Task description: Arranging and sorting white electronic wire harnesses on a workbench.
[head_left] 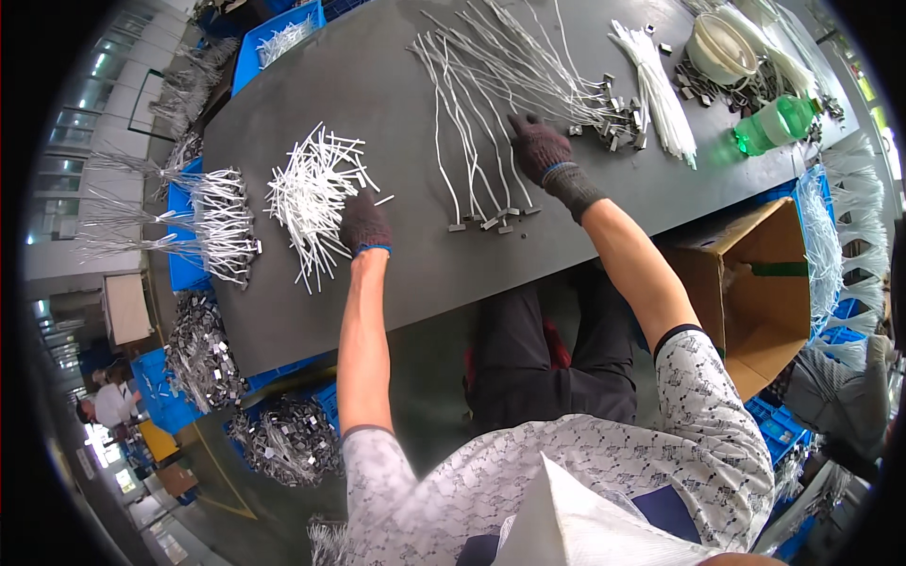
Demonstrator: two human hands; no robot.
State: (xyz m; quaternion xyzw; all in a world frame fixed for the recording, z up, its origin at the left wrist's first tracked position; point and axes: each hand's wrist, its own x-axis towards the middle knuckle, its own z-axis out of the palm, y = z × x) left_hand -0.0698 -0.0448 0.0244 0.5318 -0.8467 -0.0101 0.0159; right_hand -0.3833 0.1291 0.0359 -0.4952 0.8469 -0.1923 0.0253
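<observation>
My left hand [365, 224], in a dark knitted glove, reaches to the right edge of a loose pile of short white tubes [307, 203]. Its fingers look drawn together, and one tube end pokes out beside the fingertips. My right hand [542, 151], gloved alike, lies over the spread wires with its fingers apart. Several long silvery wires [472, 132] run down the table and end in small metal blocks [500, 223] near me. Further wires [514, 61] reach right to a cluster of similar metal blocks [618, 123].
On the grey table [406, 302], a white tube bundle [658, 94], a pale bucket [721, 49] and a green bottle [777, 125] lie to the right. Bundled wires [222, 226] overhang its left edge. An open cardboard box [769, 311] sits below right; a crate of metal parts [288, 439] stands below left.
</observation>
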